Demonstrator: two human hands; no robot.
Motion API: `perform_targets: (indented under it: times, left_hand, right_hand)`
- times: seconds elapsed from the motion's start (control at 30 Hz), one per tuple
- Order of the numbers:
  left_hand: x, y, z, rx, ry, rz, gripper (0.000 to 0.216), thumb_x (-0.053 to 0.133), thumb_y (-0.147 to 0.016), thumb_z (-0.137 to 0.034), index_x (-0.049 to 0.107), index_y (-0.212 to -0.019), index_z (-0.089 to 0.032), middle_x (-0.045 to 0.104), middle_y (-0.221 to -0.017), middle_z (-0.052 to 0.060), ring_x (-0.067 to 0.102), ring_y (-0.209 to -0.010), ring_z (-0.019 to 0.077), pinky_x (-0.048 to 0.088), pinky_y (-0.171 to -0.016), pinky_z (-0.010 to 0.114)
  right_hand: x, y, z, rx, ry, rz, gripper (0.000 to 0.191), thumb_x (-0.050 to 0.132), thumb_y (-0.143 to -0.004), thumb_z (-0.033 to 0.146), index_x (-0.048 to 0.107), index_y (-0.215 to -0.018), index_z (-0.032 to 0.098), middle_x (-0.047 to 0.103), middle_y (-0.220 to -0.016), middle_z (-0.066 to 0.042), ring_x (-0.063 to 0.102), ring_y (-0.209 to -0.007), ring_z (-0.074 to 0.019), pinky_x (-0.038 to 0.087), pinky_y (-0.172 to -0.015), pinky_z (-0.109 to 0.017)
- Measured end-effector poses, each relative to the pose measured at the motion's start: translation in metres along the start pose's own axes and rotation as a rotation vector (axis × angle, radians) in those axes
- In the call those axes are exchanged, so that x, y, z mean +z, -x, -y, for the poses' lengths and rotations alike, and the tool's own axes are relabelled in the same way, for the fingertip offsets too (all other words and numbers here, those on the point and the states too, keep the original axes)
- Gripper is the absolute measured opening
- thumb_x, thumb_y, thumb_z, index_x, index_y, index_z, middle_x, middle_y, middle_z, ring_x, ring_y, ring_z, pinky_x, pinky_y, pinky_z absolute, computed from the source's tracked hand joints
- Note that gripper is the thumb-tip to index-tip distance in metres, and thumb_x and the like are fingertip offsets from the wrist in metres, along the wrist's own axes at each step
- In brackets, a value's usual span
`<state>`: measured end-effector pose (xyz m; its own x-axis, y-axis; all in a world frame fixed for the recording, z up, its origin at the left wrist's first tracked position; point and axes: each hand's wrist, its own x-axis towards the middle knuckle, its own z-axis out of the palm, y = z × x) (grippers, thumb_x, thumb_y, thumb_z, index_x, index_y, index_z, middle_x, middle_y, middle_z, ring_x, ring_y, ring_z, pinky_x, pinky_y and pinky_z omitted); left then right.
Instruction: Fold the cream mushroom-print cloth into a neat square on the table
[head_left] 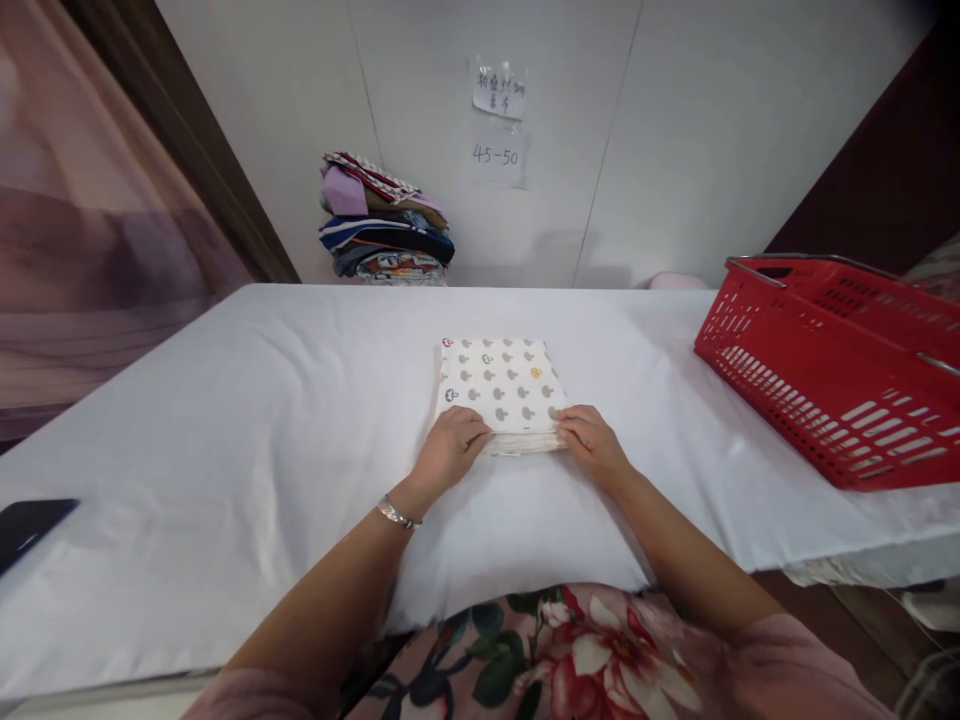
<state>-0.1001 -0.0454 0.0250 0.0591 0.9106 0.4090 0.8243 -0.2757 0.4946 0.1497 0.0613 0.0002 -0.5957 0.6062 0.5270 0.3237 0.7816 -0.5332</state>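
Note:
A folded white cloth [499,385] with rows of small grey mushroom-like prints, a few of them coloured, lies flat in the middle of the table. Its layered front edge faces me. With my left hand [452,445] I pinch the near left corner between thumb and fingers; a silver bracelet circles that wrist. At the near right corner, my right hand [591,440] pinches the same edge. Both hands rest low, close to the tabletop. The undersides of the fingers and the lower layers between them are partly hidden.
A white sheet covers the table [322,400]. On the right stands a red plastic basket [840,380]. Folded fabrics form a stack [386,220] at the far edge by the wall. A dark flat object [34,525] lies at the left edge. Handwritten paper signs [499,155] hang on the wall.

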Motion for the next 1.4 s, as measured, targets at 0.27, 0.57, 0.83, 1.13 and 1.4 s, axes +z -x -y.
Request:
perform_targets:
  times: [0.27,0.57,0.83,1.13,1.4]
  left_hand:
    - [-0.003,0.004,0.003,0.059,-0.067,0.117,0.026,0.044,-0.09,-0.032,0.067,-0.081,-0.023,0.062,-0.084,0.004,0.054,-0.082,0.0172,0.042,-0.076,0.033]
    - [0.003,0.005,0.009,0.102,-0.121,0.091,0.018,0.048,-0.089,-0.029,0.064,-0.091,-0.023,0.06,-0.085,0.004,0.053,-0.084,0.0186,0.041,-0.076,0.034]
    - [0.003,0.006,0.01,0.12,-0.142,0.075,0.018,0.048,-0.089,-0.03,0.064,-0.089,-0.022,0.06,-0.087,0.004,0.051,-0.085,0.0185,0.041,-0.076,0.034]
    - [-0.001,0.005,0.007,0.122,-0.172,0.083,0.03,0.037,-0.094,-0.028,0.062,-0.081,-0.019,0.056,-0.078,0.004,0.048,-0.076,0.0166,0.039,-0.071,0.032]
    - [-0.006,0.006,0.009,0.124,-0.167,0.125,0.012,0.054,-0.086,-0.028,0.061,-0.089,-0.019,0.058,-0.089,0.004,0.05,-0.085,0.0183,0.041,-0.075,0.033]
  right_hand:
    - [-0.003,0.001,0.001,-0.012,0.01,0.045,0.017,0.052,-0.085,0.03,0.066,-0.093,0.025,0.063,-0.104,-0.007,0.054,-0.102,-0.024,0.046,-0.088,-0.044]
    - [0.0,0.0,0.001,-0.019,0.054,0.033,0.018,0.051,-0.086,0.029,0.069,-0.092,0.027,0.064,-0.101,-0.005,0.055,-0.098,-0.0231,0.045,-0.087,-0.043]
    - [-0.001,-0.001,0.002,-0.051,0.059,-0.007,0.019,0.049,-0.087,0.029,0.068,-0.086,0.025,0.065,-0.096,-0.005,0.056,-0.094,-0.0219,0.043,-0.086,-0.041]
    - [0.0,-0.001,0.002,-0.084,0.089,-0.016,0.018,0.049,-0.087,0.027,0.067,-0.083,0.024,0.065,-0.094,-0.006,0.057,-0.092,-0.0212,0.045,-0.082,-0.04]
    - [0.001,0.001,-0.001,-0.149,0.114,0.018,0.014,0.057,-0.082,0.027,0.066,-0.092,0.024,0.065,-0.097,-0.006,0.057,-0.092,-0.0218,0.045,-0.08,-0.04]
